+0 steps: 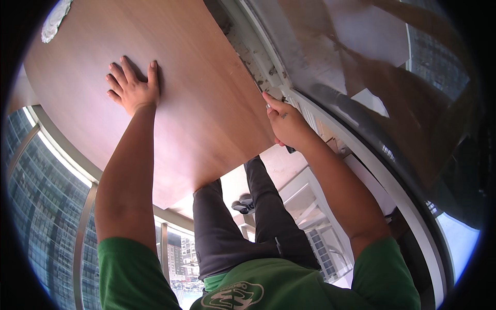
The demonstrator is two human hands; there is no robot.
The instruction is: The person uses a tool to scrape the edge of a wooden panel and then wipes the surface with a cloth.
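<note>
Far left: glazed window wall (36,206) with metal mullions, tower blocks outside. Top left: a pale rough patch (56,20) sits at the edge of the wooden panel (201,103), kind unclear. Panel is large, flat, brown wood grain, filling the upper left and centre of the view, its lower corner hanging over the person's dark trousers (227,232). Left hand (132,88) lies flat on the panel face, palm down, fingers (116,72) spread apart, gripping nothing. Below the panel: one dark shoe (244,205) on a pale floor, green shirt at the bottom edge. Right hand (287,124) is on the panel's right edge, fingers curled together around it; a small dark item shows under the palm, can't tell what. Right of that edge: white frame rails (320,119) with grime, close against the panel, then reflective glass (382,88) at far right.
</note>
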